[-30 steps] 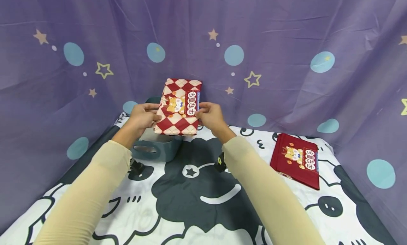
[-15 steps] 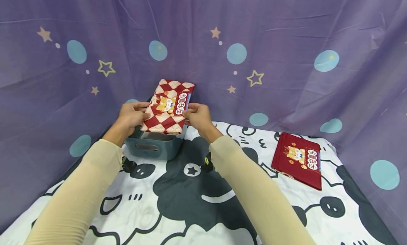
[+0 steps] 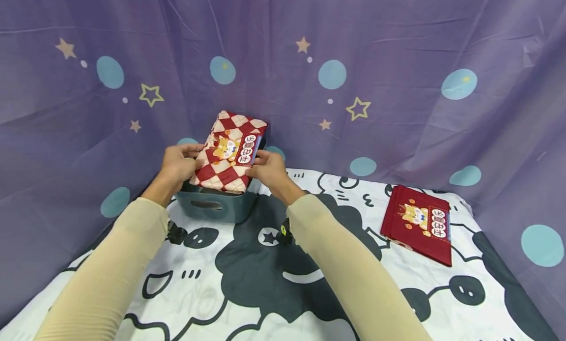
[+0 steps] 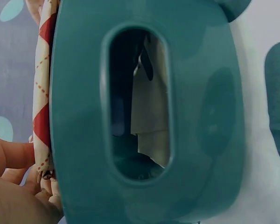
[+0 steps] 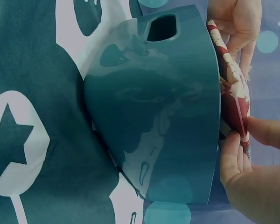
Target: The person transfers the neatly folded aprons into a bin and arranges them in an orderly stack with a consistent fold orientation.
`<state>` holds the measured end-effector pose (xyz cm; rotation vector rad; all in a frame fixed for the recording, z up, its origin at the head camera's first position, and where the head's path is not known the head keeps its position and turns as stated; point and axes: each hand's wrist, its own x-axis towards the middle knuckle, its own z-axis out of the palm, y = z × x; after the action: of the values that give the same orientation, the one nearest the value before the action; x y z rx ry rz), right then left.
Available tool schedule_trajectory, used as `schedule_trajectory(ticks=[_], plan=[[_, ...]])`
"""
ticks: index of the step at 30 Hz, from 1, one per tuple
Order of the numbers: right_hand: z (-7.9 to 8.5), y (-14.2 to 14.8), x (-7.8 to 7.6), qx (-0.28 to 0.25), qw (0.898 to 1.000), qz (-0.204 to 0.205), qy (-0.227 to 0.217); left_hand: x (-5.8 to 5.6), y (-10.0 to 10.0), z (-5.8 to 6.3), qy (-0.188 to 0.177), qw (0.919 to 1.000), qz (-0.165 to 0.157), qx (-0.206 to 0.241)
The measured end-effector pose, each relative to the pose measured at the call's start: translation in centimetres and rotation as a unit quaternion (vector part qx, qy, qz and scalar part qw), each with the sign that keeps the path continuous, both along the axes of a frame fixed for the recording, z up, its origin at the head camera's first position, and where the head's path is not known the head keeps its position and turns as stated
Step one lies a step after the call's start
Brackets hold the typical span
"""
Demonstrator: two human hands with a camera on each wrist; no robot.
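A folded red-and-cream checkered cloth (image 3: 216, 171) with a cartoon animal patch lies over the mouth of a teal plastic bin (image 3: 239, 211). My left hand (image 3: 176, 165) pinches its left edge, thumb on top. The right hand (image 3: 270, 174) pinches the opposite edge. From the left wrist view, the cloth's side runs along the rim of the bin (image 4: 205, 121), and a pale flat item (image 4: 149, 107) shows through the handle slot. In the right wrist view, thumb and fingers of the right hand (image 5: 259, 186) hold the cloth (image 5: 238, 105) close to the rim.
A folded plain red cloth (image 3: 415, 242) with a similar patch lies on the right of the surface. The black-and-white cartoon-print cover (image 3: 261, 272) spreads beneath everything. Behind the bin hangs a purple curtain (image 3: 283, 51) with stars and dots.
Both hands have carried the checkered cloth left and slightly down, from above the bin's right part to squarely over its mouth. The plain red cloth stays where it was.
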<state>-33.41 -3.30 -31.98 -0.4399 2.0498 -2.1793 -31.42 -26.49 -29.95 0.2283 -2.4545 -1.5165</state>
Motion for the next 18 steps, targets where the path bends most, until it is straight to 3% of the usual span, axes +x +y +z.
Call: schedule_trajectory(ticks=[10,18], plan=[[-0.4,-0.7,0.6,0.042,0.999,0.007,-0.01,0.1,-0.4,-1.2,-0.017,0.9998,0.01,0.0],[-0.2,-0.7,0.9,0.085,0.996,0.013,0.015,0.2,-0.6,-1.3,-0.031,0.9995,0.009,0.004]])
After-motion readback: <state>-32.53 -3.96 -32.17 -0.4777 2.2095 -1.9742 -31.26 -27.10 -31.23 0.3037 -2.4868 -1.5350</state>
